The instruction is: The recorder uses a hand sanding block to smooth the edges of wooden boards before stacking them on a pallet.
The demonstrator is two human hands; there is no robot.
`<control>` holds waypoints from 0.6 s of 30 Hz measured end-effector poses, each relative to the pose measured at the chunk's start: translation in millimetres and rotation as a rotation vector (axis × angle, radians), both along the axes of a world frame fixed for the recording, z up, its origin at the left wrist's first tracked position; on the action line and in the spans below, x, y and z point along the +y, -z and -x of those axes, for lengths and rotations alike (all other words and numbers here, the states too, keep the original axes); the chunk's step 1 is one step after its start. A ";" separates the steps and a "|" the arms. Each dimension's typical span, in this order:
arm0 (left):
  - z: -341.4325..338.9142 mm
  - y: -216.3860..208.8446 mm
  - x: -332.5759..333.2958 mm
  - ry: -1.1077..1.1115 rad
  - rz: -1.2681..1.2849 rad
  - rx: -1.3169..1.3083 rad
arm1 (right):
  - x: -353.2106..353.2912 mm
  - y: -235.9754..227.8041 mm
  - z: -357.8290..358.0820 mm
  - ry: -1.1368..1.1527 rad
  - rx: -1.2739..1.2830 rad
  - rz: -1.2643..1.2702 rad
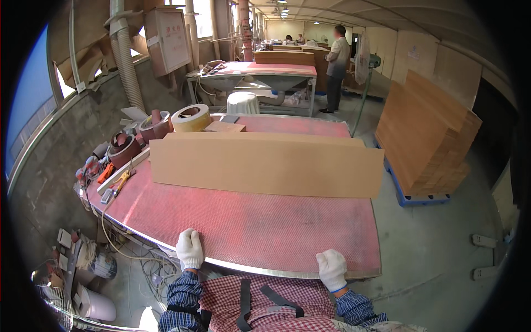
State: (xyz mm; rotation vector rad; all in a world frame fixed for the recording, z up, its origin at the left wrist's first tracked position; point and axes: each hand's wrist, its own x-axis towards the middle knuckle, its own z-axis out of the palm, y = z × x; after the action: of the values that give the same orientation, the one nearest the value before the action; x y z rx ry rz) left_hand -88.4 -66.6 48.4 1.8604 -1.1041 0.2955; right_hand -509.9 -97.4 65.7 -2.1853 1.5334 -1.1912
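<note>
Both my hands wear white knit gloves and rest at the near metal edge of a red, mesh-textured table (265, 227). My left hand (189, 249) is closed into a loose fist at the left part of that edge. Farther right, my right hand (332, 269) is curled closed in the same way. No object shows in either hand. Beyond them, apart from both, a long tan board (265, 169) stretches across the table. A second tan edge shows along its far side; how many boards lie there I cannot tell.
Tape rolls (191, 118), abrasive rolls (124, 149) and a yellow-handled tool (125, 177) lie along the table's left side. A hose (110, 235) hangs off its front-left edge. Stacked brown panels (423, 138) stand on a blue pallet (423, 199) at right. A person (337, 66) stands farther back.
</note>
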 end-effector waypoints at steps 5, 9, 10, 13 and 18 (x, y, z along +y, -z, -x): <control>-3.6 -3.6 2.2 0.013 0.002 0.015 | -1.7 0.7 -7.7 0.000 0.087 -0.029; -5.8 -1.6 3.4 0.043 0.007 0.043 | -8.0 -14.5 -17.4 -0.010 0.167 -0.095; -7.7 0.0 4.1 0.062 0.006 0.064 | -8.3 -13.6 -20.7 -0.012 0.166 -0.096; -8.3 2.1 8.6 0.140 0.013 0.133 | -5.0 -8.6 -19.3 0.118 0.307 0.025; -59.4 -6.3 16.2 0.293 -0.005 0.256 | -7.0 -7.9 -6.6 0.122 0.463 -0.239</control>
State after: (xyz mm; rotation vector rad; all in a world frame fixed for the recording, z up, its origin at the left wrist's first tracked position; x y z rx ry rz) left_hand -29.0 -50.4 54.7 1.6581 -1.1775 -0.1113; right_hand -503.3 -104.4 73.6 -2.3311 1.8902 -0.5043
